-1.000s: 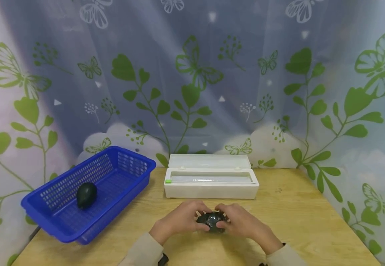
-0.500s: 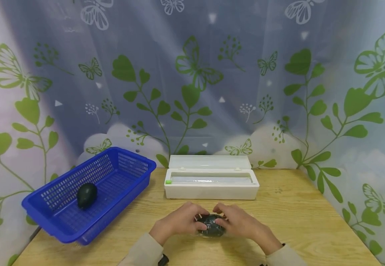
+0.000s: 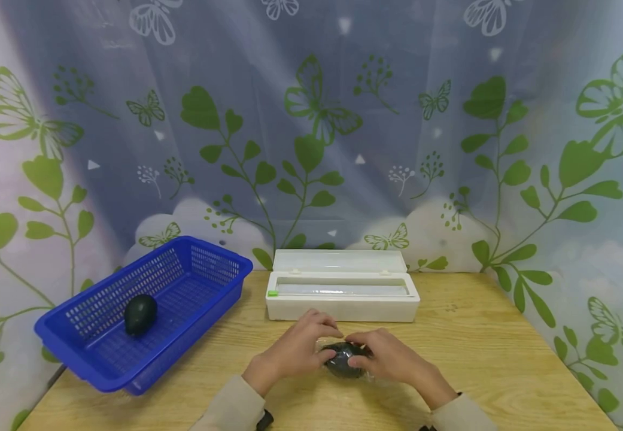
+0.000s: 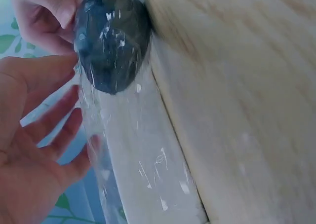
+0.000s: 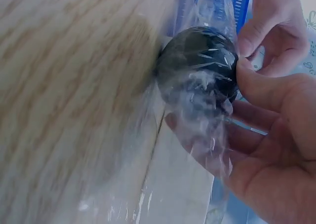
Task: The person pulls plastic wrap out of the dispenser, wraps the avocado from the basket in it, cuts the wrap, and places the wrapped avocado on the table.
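A dark green avocado [image 3: 343, 360] wrapped in clear cling film [image 4: 140, 160] is between the two hands, low over the wooden table. My right hand [image 3: 392, 359] holds its right end between thumb and fingers. At the other end, my left hand [image 3: 297, 347] has its fingers raised and spread, with the thumb tip right at the wrapped fruit. The left wrist view shows a loose tail of film trailing past the left fingers. Crumpled film [image 5: 202, 125] also bunches over the right fingers in the right wrist view.
A white cling film dispenser [image 3: 342, 309] with its lid raised stands just beyond the hands. Left of it, a blue plastic basket [image 3: 182, 344] holds another avocado [image 3: 140, 315]. A patterned curtain [image 3: 311, 197] hangs behind the wooden table [image 3: 494, 359].
My left fingers have come off the avocado and lifted up and away from it. The right hand stays on the avocado, which has turned slightly.
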A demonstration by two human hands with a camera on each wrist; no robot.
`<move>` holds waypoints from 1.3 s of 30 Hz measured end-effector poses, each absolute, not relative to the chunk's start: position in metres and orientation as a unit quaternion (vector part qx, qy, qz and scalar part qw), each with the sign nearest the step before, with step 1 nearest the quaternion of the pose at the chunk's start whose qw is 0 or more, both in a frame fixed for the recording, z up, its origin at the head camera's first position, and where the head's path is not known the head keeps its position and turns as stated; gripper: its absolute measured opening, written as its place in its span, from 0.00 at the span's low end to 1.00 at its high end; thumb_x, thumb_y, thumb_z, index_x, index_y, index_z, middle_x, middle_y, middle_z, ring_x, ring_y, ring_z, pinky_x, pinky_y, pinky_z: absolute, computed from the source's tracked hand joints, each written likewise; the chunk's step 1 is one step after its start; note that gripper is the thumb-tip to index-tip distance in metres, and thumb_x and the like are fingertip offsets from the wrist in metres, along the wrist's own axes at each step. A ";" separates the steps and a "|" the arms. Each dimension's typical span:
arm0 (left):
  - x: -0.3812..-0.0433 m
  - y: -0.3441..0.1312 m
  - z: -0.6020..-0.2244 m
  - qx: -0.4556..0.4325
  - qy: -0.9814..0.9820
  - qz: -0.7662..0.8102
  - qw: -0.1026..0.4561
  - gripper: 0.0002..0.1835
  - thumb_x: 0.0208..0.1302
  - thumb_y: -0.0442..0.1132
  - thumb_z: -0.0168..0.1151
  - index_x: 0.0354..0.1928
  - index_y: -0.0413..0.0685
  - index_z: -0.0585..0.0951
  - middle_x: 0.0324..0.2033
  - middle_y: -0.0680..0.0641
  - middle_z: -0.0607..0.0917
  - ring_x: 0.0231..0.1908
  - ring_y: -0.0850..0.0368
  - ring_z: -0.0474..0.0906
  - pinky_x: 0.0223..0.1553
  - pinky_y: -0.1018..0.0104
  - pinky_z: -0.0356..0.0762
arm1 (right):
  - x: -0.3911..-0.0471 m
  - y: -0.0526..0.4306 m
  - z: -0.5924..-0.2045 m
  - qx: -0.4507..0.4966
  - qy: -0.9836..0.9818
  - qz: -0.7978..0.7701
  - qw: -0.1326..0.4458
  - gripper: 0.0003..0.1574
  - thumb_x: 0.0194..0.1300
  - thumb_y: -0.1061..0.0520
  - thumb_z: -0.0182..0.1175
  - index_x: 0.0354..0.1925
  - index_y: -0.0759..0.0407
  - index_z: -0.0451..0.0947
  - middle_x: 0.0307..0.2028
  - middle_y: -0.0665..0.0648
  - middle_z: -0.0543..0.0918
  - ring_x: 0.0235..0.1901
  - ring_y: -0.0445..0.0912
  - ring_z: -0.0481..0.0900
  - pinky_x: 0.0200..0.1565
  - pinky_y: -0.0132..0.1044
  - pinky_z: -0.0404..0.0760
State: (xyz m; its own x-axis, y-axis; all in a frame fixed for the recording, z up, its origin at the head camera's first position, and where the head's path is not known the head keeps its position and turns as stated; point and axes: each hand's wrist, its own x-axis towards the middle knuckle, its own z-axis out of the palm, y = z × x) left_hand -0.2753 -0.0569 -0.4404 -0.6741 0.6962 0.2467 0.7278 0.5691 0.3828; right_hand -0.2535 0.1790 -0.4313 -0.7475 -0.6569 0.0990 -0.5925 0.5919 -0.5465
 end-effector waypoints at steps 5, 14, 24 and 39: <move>-0.271 -0.054 -0.438 -0.415 -0.886 -0.188 0.081 0.11 0.66 0.43 0.72 0.49 0.57 0.91 0.49 0.57 0.89 0.53 0.59 0.79 0.57 0.56 0.76 | -0.255 0.181 -0.434 -0.364 0.885 -0.283 0.062 0.26 0.78 0.49 0.57 0.64 0.65 0.76 0.50 0.62 0.89 0.44 0.48 0.90 0.43 0.32 0.87; -0.273 -0.053 -0.440 -0.430 -0.877 -0.204 0.067 0.10 0.72 0.42 0.66 0.50 0.52 0.90 0.54 0.52 0.88 0.64 0.50 0.77 0.71 0.38 0.69 | -0.251 0.175 -0.435 -0.291 0.878 -0.350 0.151 0.29 0.80 0.48 0.54 0.61 0.72 0.76 0.22 0.52 0.85 0.18 0.37 0.77 0.26 0.29 0.77; -0.278 -0.061 -0.441 -0.421 -0.859 -0.289 0.017 0.10 0.70 0.39 0.68 0.49 0.45 0.89 0.44 0.49 0.89 0.46 0.56 0.85 0.51 0.65 0.84 | -0.243 0.171 -0.434 -0.233 0.901 -0.345 0.125 0.30 0.74 0.40 0.60 0.38 0.67 0.83 0.18 0.56 0.85 0.18 0.46 0.82 0.23 0.33 0.77; -0.282 -0.064 -0.445 -0.378 -0.874 -0.291 -0.093 0.24 0.74 0.52 0.62 0.62 0.43 0.82 0.60 0.46 0.86 0.62 0.52 0.82 0.64 0.59 0.80 | -0.251 0.178 -0.430 -0.346 0.877 -0.321 0.093 0.45 0.73 0.55 0.64 0.77 0.68 0.57 0.73 0.70 0.69 0.67 0.67 0.74 0.59 0.61 0.81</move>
